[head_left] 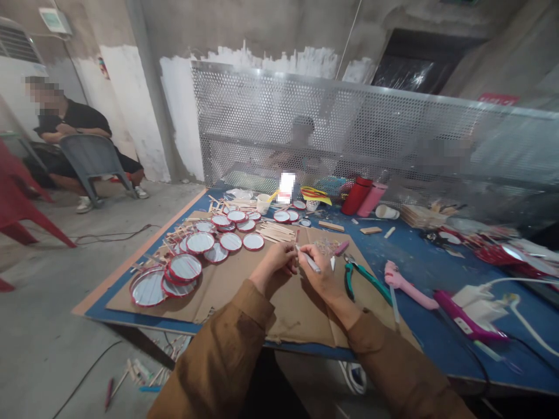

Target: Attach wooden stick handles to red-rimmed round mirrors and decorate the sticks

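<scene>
My right hand (317, 274) grips a white marker-like pen (311, 260), its tip pointing back towards my left hand. My left hand (274, 265) is close beside it, fingers curled, and whatever they hold is hidden. Both hands hover over a brown cardboard sheet (227, 299). To their left lie several round mirrors with red rims (200, 242), some overlapping. Green-handled pliers (364, 279) rest just right of my right hand, and a pink tool (404, 283) lies beyond them.
The blue table (437, 343) holds wooden sticks (273, 231), red and pink flasks (356, 196), and a magenta device (467, 317) with white cables. A perforated metal screen (332, 134) stands behind it. A seated person (74, 131) and red chairs (21, 198) are at left.
</scene>
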